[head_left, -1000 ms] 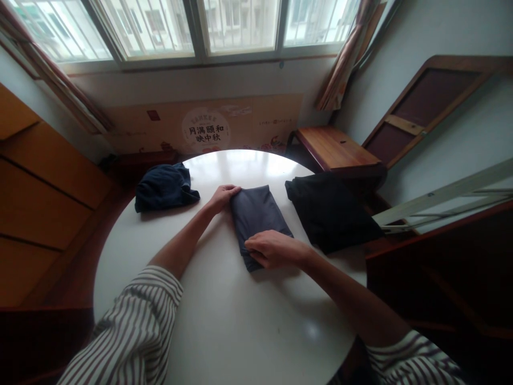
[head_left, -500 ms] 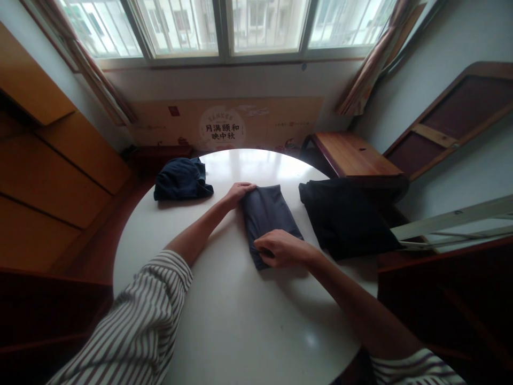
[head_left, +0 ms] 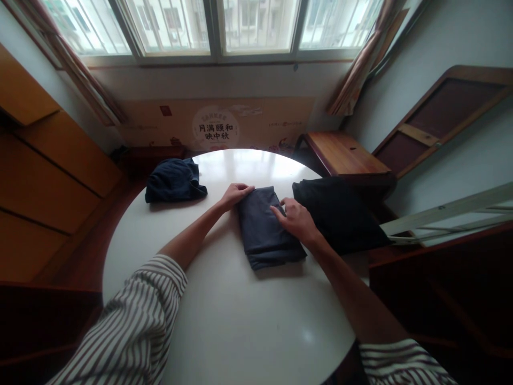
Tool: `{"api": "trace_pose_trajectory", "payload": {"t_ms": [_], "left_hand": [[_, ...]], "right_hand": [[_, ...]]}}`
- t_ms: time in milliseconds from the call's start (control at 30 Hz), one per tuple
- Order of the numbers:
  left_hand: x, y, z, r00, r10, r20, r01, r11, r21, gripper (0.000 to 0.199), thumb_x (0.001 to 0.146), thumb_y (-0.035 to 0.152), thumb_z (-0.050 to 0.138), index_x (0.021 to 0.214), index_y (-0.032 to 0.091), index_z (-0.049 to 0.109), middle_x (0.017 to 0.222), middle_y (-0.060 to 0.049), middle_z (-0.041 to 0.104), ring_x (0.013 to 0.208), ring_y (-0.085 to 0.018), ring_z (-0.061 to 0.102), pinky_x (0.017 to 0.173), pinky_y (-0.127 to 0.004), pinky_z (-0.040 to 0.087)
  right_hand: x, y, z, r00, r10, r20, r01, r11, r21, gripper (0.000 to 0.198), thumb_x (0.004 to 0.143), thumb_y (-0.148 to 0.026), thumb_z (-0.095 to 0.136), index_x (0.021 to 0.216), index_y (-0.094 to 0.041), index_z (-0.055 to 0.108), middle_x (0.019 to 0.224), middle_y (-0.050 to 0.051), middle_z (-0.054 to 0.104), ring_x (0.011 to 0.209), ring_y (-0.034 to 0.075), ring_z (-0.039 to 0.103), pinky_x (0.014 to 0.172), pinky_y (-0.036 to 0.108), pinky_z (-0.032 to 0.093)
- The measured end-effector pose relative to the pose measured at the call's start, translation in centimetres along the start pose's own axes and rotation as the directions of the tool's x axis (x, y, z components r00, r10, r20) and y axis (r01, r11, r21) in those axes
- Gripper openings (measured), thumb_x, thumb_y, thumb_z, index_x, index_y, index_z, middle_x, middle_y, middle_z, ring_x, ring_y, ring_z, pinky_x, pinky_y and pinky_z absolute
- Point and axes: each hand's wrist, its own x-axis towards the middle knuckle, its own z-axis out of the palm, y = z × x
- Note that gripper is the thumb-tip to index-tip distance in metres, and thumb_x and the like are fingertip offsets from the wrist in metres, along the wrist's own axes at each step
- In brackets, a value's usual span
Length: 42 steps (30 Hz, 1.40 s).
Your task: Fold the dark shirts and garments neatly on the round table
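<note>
A dark grey folded garment (head_left: 266, 230) lies on the white round table (head_left: 224, 321) in front of me. Its far left corner is pinched between the thumb and fingers of my left hand (head_left: 235, 197). Over the garment's right edge is my right hand (head_left: 297, 219), thumb and forefinger apart; whether it touches the cloth I cannot tell. Folds run across the garment's near end. To the right lies a black folded garment (head_left: 340, 214), partly behind my right hand. A dark blue bundled garment (head_left: 172, 182) rests at the table's far left.
Beyond the table on the right stands a small wooden desk (head_left: 344, 152). A pale metal rail (head_left: 452, 211) reaches in from the right, close to the black garment. Orange-brown cabinets (head_left: 52, 160) line the left side, and windows (head_left: 256, 27) the far wall.
My right hand has moved from the grey garment's near end up to its right edge, and its fingers have spread. My left hand keeps its hold on the far corner.
</note>
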Motion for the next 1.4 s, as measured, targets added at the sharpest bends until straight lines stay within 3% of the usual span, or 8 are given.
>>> {"api": "trace_pose_trajectory", "payload": {"t_ms": [133,367,533,633,733,833,1200,1400], "left_hand": [[-0.2,0.2,0.2,1.0,0.0,-0.027,-0.001,1.0,-0.016,0.048,0.06,0.058,0.081,0.076,0.013,0.076,0.072,-0.004,0.07,0.066,-0.014,0.056,0.059,-0.024,0.039],[0.2,-0.4,0.2,0.995,-0.054,-0.086,0.054,0.999,0.002,0.043,0.067,0.055,0.078,0.074,0.013,0.074,0.066,-0.002,0.066,0.061,-0.015,0.055,0.059,-0.026,0.04],[-0.9,2.0,0.7,0.962,0.236,-0.136,-0.167,0.907,0.386,0.022,0.081,0.036,0.071,0.086,0.014,0.071,0.086,-0.008,0.068,0.078,-0.02,0.061,0.075,-0.031,0.046],[-4.0,5.4,2.3,0.917,0.39,0.085,-0.359,0.71,0.605,0.02,0.087,0.036,0.066,0.088,0.017,0.069,0.086,-0.009,0.066,0.08,-0.022,0.061,0.079,-0.033,0.045],[-8.6,8.0,4.7,0.873,0.225,0.433,-0.482,0.546,0.686,0.028,0.09,0.046,0.062,0.083,0.019,0.066,0.078,-0.009,0.065,0.075,-0.024,0.063,0.072,-0.033,0.045],[-12.4,8.3,7.0,0.797,0.073,0.599,-0.572,0.409,0.711,0.036,0.085,0.053,0.069,0.092,0.018,0.064,0.089,-0.013,0.067,0.081,-0.028,0.066,0.069,-0.033,0.047],[-13.8,5.6,9.7,0.706,0.085,0.704,-0.702,0.217,0.678,0.024,0.101,0.028,0.04,0.103,0.014,0.06,0.091,-0.011,0.064,0.076,-0.024,0.066,0.066,-0.032,0.049],[-14.8,5.9,9.7,0.75,0.077,0.657,-0.656,0.213,0.724,0.041,0.087,0.043,0.066,0.115,0.016,0.055,0.105,-0.014,0.062,0.091,-0.028,0.063,0.073,-0.036,0.05]], "right_hand": [[0.9,1.4,0.0,0.982,0.139,0.128,-0.132,0.989,-0.063,0.038,0.097,-0.05,0.052,0.098,-0.015,0.065,0.098,0.016,0.071,0.088,0.028,0.068,0.073,0.03,0.043],[1.1,1.6,-0.8,0.984,0.101,0.144,-0.1,0.995,-0.016,0.021,0.098,-0.029,0.052,0.093,-0.018,0.069,0.092,0.012,0.074,0.087,0.023,0.069,0.071,0.027,0.041],[1.0,1.5,-1.0,0.988,0.097,0.122,-0.105,0.993,0.061,0.031,0.098,-0.04,0.053,0.081,-0.018,0.067,0.082,0.01,0.072,0.079,0.021,0.069,0.067,0.026,0.04],[1.0,1.5,-0.9,0.987,0.104,0.125,-0.115,0.99,0.082,0.034,0.093,-0.048,0.059,0.08,-0.018,0.067,0.08,0.009,0.072,0.074,0.02,0.068,0.065,0.025,0.04],[1.2,1.7,-0.5,0.985,0.078,0.151,-0.089,0.993,0.072,0.028,0.092,-0.042,0.062,0.08,-0.017,0.067,0.08,0.008,0.072,0.074,0.019,0.066,0.064,0.024,0.039],[1.3,2.1,0.0,0.984,0.046,0.175,-0.065,0.993,0.103,0.028,0.092,-0.039,0.062,0.078,-0.016,0.068,0.08,0.008,0.071,0.074,0.018,0.064,0.064,0.024,0.039],[1.8,3.1,-0.2,0.978,-0.041,0.207,0.004,0.984,0.176,0.027,0.091,-0.029,0.057,0.069,-0.015,0.064,0.073,0.005,0.067,0.071,0.015,0.059,0.064,0.023,0.038],[1.5,2.4,0.1,0.969,0.191,0.156,-0.245,0.815,0.526,0.03,0.085,-0.036,0.069,0.106,-0.014,0.063,0.103,0.011,0.068,0.083,0.017,0.064,0.069,0.023,0.048]]}}
